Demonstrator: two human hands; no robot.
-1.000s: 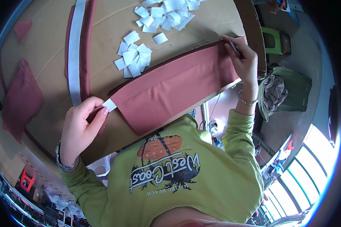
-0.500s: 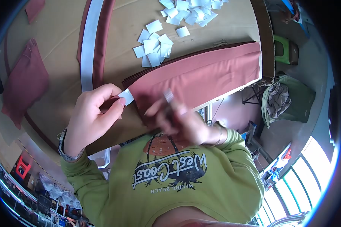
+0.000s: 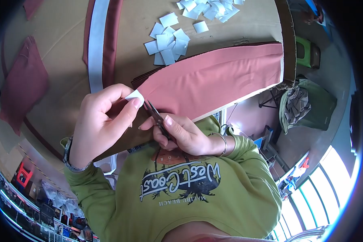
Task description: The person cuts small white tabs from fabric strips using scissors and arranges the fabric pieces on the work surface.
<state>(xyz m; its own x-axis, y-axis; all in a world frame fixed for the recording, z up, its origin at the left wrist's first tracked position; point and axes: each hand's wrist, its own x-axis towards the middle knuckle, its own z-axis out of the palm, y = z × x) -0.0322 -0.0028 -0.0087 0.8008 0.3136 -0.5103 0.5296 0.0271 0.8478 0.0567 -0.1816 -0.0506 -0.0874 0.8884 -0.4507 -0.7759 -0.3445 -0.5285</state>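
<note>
At the near edge of the cardboard (image 3: 66,52), the left hand (image 3: 103,127) pinches a white patch (image 3: 134,97) at the corner of the cloth (image 3: 213,76); just beside, the right hand (image 3: 185,135) grips scissors (image 3: 157,117), blades slightly parted. Beyond lie white squares (image 3: 165,41).

Strong daylight glares from the windows (image 3: 332,171) at lower right — panes blown white, blue fringing beside them. The bench (image 3: 64,64) is moderately bright, with soft shadows. Fisheye distortion bends the edges into black corners — the center looks fairly sharp.
</note>
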